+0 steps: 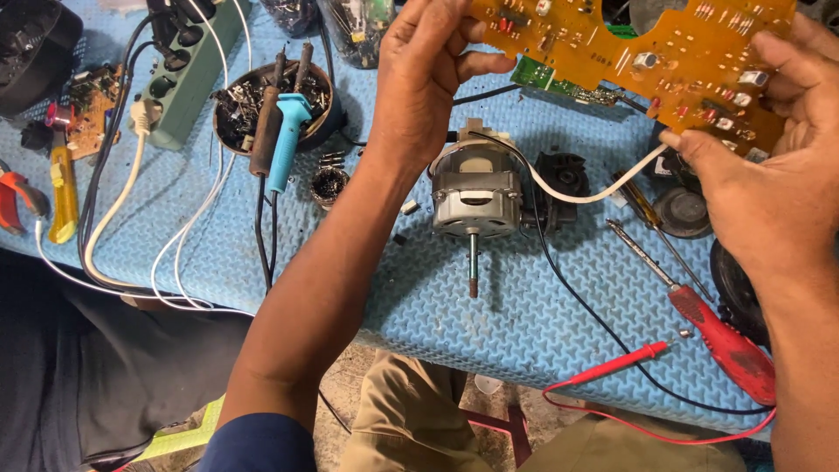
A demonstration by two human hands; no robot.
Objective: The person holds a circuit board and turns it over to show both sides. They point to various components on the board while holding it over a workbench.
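Note:
An orange circuit board (647, 52) with many small parts is held up over the bench at the top right. My left hand (428, 70) grips its left end with the fingers curled around the edge. My right hand (769, 166) holds its right end, thumb under the lower edge. A small green board (559, 83) sticks out below the orange one. Beneath the board a grey electric motor (476, 197) lies on the blue mat (489, 306), its shaft pointing toward me. A white wire (594, 188) runs from the motor toward the board.
Two soldering irons, one brown (266, 131) and one blue (287, 140), rest in a round tin of metal scraps. A red-handled screwdriver (725, 341) and a red probe lead (620, 360) lie at the right. A green power strip (188, 74), a yellow tool (63, 197) and red pliers (13, 197) lie at the left.

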